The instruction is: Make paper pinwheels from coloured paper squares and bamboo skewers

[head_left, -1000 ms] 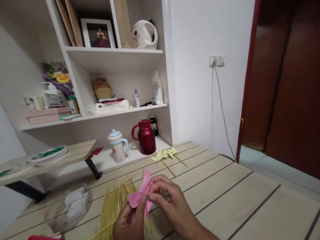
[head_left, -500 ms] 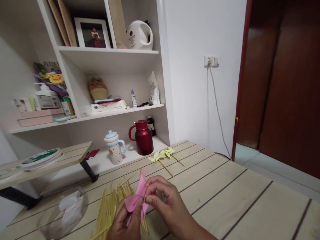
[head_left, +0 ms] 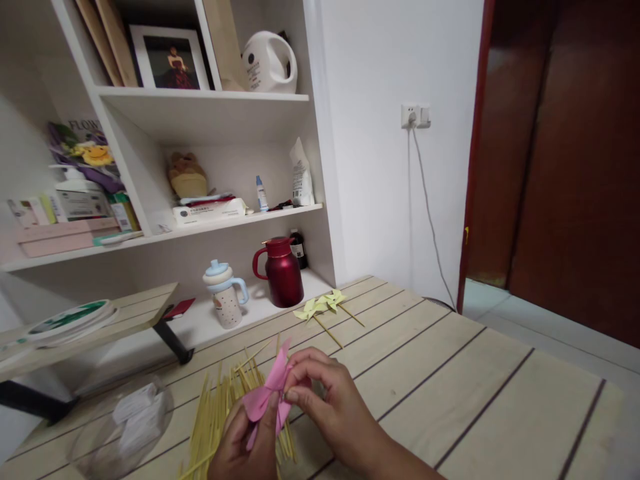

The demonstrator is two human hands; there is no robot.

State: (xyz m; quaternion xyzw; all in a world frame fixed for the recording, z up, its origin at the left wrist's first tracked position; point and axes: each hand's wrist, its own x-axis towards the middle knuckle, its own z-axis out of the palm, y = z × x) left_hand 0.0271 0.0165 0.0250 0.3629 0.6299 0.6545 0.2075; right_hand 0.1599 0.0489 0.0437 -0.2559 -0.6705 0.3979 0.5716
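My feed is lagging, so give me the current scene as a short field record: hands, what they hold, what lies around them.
left hand: holds the pink paper pinwheel from below
right hand: fingertips pinch the pinwheel's centre
under the hands: loose pile of bamboo sticks on the wooden table
farther back: yellow pinwheels on sticks, lying on the table
left of the hands: clear container, blurred

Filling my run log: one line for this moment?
left hand: holds pink folded paper pinwheel | right hand: pinches its centre | beneath: thin bamboo sticks
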